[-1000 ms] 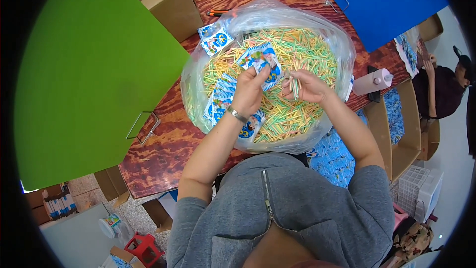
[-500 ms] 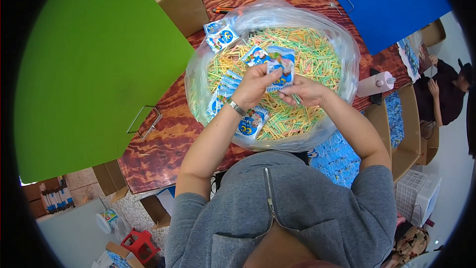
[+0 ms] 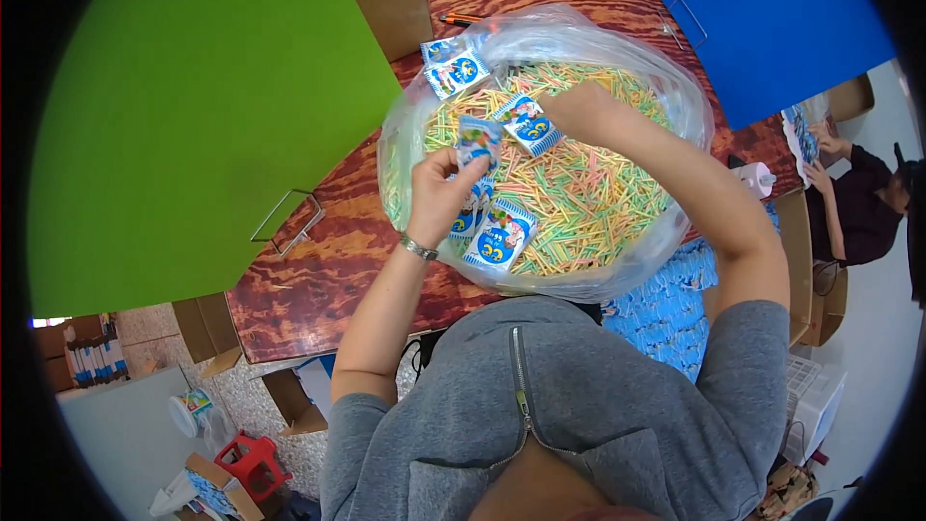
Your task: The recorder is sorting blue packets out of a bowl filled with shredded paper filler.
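Observation:
A clear plastic bag [image 3: 690,150] lies wide on the table, filled with thin pastel sticks [image 3: 598,193] in yellow, green and pink. My left hand [image 3: 442,195] pinches a small blue-and-white packet [image 3: 478,142] above the bag's left side. Under that hand, several similar packets [image 3: 467,215] overlap on the sticks, and another packet [image 3: 501,234] lies nearer to me. My right hand [image 3: 585,113] reaches over the far middle of the sticks, beside a single packet [image 3: 529,125]; its fingers are hidden from view. Two more packets [image 3: 456,73] rest at the bag's far left rim.
A green panel [image 3: 193,116] fills the left and a blue panel [image 3: 772,29] the far right. A cardboard box [image 3: 386,0] and an orange pen [image 3: 463,18] are at the back. Right of me are a pink bottle [image 3: 755,179], blue packets [image 3: 666,304] and a co-worker [image 3: 858,203].
My hands have parted: the left has moved left and nearer with a packet, the right away and up toward the single packet. The view has shifted slightly.

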